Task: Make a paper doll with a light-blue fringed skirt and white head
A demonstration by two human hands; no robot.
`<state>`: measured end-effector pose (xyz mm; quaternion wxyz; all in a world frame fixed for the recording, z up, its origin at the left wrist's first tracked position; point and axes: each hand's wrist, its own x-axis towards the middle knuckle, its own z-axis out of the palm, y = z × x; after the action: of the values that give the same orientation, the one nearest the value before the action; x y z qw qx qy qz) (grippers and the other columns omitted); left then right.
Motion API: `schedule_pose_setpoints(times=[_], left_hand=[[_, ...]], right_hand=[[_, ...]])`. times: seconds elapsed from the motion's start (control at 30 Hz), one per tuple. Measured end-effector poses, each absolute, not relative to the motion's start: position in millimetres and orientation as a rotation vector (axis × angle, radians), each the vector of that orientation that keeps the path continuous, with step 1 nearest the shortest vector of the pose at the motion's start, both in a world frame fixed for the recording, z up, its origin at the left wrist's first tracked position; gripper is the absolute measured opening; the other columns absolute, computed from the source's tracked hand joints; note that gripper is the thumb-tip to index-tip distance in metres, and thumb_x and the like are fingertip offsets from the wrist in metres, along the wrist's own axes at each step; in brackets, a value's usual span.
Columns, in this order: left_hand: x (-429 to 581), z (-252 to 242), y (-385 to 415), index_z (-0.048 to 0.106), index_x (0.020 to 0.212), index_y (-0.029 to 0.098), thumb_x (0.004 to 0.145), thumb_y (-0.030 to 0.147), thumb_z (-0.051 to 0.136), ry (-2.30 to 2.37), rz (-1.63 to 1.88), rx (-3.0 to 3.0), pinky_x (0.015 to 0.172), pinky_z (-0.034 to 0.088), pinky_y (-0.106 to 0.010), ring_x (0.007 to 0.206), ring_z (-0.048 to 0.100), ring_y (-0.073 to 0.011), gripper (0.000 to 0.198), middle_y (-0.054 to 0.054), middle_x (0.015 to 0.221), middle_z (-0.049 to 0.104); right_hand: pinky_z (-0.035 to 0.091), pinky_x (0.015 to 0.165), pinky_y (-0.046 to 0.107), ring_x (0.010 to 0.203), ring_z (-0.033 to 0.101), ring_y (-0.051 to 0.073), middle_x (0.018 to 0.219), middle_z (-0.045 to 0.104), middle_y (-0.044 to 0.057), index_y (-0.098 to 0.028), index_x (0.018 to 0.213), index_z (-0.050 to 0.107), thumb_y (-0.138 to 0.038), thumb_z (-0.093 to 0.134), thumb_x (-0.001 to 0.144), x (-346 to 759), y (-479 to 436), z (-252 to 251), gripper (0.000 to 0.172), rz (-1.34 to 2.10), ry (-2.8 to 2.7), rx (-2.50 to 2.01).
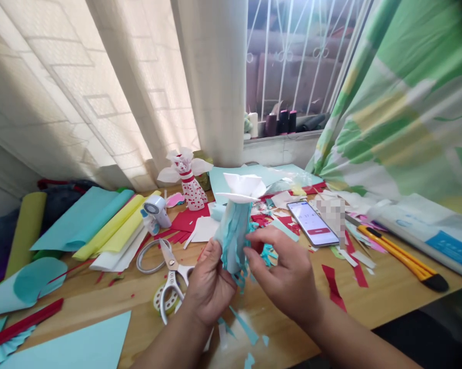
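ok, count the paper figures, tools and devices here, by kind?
Paper figures: 2 (teal figure in left hand and right hand; red-and-white figure standing)
Scissors: 1
Utility knife: 1
Tape dispenser: 1
Tape roll: 1
Phone: 1
Total: 7

My left hand (209, 284) grips a teal fringed doll (234, 230) upright from below, a white collar on its top; my right hand (288, 279) meets it from the side, fingers (258, 237) pinching the fringe; scissors (173, 277) lie just left of my left hand, across a tape roll (162, 303); a lit phone (312, 223) lies beyond my right hand; a yellow knife (400, 251) rests far right on the worktop (369, 302); a red dotted figure (190, 187) stands behind, near the curtain (211, 77).
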<state>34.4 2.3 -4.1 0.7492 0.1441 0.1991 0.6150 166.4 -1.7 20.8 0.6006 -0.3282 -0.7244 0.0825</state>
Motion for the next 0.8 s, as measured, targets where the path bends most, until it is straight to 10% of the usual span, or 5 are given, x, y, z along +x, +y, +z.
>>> schedule_pose_setpoints(times=[0.8], left_hand=[[36.3, -6.1, 1.3, 0.057, 0.116, 0.021, 0.092, 0.012, 0.039, 0.378, 1.319, 0.398, 0.07, 0.054, -0.017, 0.079, 0.069, -0.0116, 0.031, -0.004, 0.087, 0.073]], right_hand=[[0.043, 0.065, 0.036, 0.07, 0.051, 0.02, 0.07, 0.055, 0.007, -0.014, 0.065, 0.062, -0.009, 0.059, 0.075, 164.4, -4.9, 20.7, 0.011, -0.139, -1.718, -0.885]])
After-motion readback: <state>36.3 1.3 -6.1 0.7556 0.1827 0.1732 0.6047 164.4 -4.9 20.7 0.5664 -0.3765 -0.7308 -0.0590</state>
